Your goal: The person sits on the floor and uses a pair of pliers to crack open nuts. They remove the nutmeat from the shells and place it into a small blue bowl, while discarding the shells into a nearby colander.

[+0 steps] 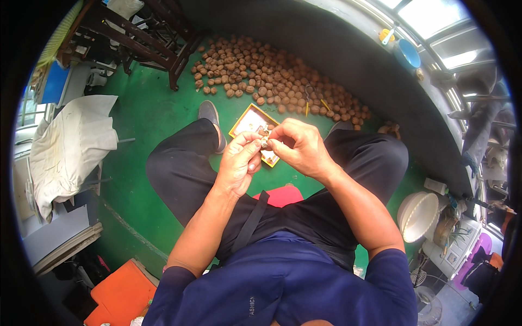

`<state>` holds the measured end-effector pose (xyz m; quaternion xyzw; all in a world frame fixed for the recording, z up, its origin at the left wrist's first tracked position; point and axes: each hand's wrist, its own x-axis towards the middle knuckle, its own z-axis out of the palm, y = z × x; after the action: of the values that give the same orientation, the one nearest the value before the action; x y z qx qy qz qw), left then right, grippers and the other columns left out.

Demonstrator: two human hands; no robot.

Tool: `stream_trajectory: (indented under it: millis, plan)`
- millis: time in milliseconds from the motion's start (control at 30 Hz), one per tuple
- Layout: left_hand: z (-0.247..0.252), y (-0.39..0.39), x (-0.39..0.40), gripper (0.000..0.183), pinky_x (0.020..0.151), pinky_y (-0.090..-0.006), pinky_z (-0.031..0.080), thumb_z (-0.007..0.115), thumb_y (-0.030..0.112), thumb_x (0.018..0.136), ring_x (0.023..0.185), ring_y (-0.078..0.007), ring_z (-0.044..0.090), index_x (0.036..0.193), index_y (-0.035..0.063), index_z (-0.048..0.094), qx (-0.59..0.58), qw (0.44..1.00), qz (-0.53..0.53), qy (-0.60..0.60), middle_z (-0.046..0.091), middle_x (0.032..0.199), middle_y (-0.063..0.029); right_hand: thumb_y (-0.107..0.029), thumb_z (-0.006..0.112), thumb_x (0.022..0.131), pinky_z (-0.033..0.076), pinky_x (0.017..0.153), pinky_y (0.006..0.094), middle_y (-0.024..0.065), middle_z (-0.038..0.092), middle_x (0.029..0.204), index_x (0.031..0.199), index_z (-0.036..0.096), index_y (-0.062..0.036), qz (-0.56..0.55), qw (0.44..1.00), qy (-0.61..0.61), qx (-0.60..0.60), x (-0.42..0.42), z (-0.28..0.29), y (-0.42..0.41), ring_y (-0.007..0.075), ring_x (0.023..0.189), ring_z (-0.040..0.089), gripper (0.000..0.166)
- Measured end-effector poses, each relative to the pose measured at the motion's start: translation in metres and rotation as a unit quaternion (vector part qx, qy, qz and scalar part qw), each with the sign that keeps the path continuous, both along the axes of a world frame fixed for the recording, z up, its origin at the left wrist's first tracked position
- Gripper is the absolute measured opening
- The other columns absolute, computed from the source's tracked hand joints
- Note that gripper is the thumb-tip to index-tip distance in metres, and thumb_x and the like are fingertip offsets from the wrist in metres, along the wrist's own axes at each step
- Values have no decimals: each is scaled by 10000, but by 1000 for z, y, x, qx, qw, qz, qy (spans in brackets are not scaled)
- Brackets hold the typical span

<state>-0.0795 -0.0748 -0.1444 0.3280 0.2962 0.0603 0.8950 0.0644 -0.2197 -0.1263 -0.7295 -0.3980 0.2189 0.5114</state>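
Between the fingertips of my left hand [241, 159] sits a small pale piece of walnut [264, 142]. My right hand [301, 146] pinches at the same piece from the other side, thumb and forefinger closed on it. Beneath both hands a shallow yellow-rimmed box [239, 125] lies on the floor between my feet. Inside it are brown bits of walnut [263, 132] and shell. The hands cover part of the box.
Many whole walnuts [253, 69] spread over the green floor [134, 118] along the dark wall. A yellow-handled tool [307, 106] lies among them. A dark wooden chair [163, 57] stands at upper left. Pale basins [418, 216] stand at right.
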Motion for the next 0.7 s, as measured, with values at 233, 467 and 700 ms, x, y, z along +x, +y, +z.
stream_trajectory:
  millis: [233, 467, 700]
  plan:
    - [-2, 2, 0, 37, 510, -186, 334, 685, 104, 1050, 576, -16, 456, 1068, 82, 662, 20, 1000, -2, 15, 730, 968, -7, -81, 791, 875, 535, 623, 327, 90, 703, 870, 975, 735, -25, 23, 995, -101, -9, 4, 3, 1, 202, 732, 695, 127]
    - [-3, 3, 0, 64, 518, -171, 356, 720, 79, 1025, 593, -6, 473, 1051, 79, 662, 57, 998, -1, 2, 738, 963, -21, -70, 790, 859, 551, 617, 347, 108, 716, 863, 965, 733, -17, 28, 988, -149, -9, 5, 3, 1, 234, 728, 720, 131]
    - [-4, 2, 1, 78, 525, -169, 364, 731, 81, 1020, 609, 0, 479, 1052, 74, 660, 72, 997, -9, -7, 740, 978, -16, -55, 773, 847, 557, 621, 341, 117, 708, 854, 958, 725, -4, 9, 989, -148, -10, 1, 2, 3, 225, 709, 713, 132]
